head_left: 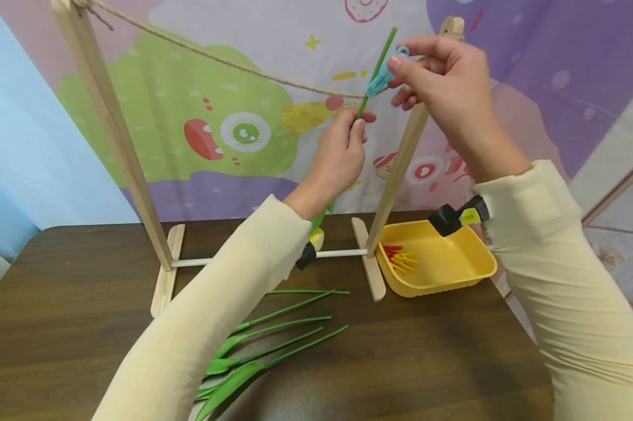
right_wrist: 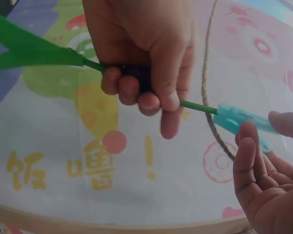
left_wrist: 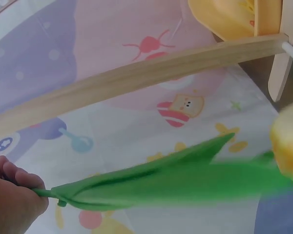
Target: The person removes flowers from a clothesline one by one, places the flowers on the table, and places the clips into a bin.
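Observation:
In the head view my left hand (head_left: 339, 153) grips the green stem (head_left: 385, 51) of an artificial flower held upside down, its stem end pointing up. Long green leaves (left_wrist: 151, 187) and a blurred yellow bloom (left_wrist: 288, 141) extend away from that hand in the left wrist view. My right hand (head_left: 450, 82) pinches a light-blue clothespin (head_left: 379, 82) between thumb and fingers. The clothespin's jaws are at the stem, right beside the twine (head_left: 232, 67). In the right wrist view the stem overlaps the twine near the clothespin (right_wrist: 227, 117).
A wooden frame with a left post (head_left: 113, 134) and right post (head_left: 401, 169) carries the sagging twine. A yellow basin (head_left: 453, 257) with red and yellow clothespins (head_left: 399, 259) stands right of it. Several green stems (head_left: 295, 321) lie on the brown table (head_left: 416, 356). A patterned cloth hangs behind.

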`<state>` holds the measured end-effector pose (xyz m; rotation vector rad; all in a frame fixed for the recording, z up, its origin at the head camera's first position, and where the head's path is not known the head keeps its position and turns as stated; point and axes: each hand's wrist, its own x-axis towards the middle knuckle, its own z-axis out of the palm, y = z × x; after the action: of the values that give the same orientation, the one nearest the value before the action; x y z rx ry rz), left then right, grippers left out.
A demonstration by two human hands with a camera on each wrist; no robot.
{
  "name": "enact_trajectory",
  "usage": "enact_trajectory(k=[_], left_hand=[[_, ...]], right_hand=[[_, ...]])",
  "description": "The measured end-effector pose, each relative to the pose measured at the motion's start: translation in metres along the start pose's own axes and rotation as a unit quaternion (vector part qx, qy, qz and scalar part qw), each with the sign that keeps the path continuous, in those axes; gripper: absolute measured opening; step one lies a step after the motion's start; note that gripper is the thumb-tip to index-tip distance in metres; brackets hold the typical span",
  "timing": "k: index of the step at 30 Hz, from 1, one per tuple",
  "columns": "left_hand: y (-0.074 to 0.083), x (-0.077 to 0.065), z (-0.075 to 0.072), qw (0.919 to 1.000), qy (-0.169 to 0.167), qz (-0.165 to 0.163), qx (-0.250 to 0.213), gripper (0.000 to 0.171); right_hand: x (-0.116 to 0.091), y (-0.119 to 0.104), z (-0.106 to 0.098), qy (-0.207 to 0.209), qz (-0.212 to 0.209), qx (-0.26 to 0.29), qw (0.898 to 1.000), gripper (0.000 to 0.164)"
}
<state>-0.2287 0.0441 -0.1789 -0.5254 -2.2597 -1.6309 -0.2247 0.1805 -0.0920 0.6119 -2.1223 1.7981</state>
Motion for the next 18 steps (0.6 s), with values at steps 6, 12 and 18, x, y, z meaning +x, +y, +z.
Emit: enact_trajectory(k=[6,12,18], left_hand=[[-0.003,-0.001,-0.003,0.9995,-0.011,0.018,0.023,0.03],[-0.003,-0.002,-0.007,0.998,-0.026,0.026,0.051,0.032],[-0.004,-0.007,-0.015,0.9957,-0.027,0.015,0.087,0.033]], right_hand=[[-0.002,0.001,-0.004,-0.005,-0.007,-0.037,0.999,0.013],[-0.002,0.004,-0.005,0.005,-0.017,0.007,1.0,0.01],[-0.003,0.007,-0.007,0.026,-0.039,0.069,0.996,0.003]])
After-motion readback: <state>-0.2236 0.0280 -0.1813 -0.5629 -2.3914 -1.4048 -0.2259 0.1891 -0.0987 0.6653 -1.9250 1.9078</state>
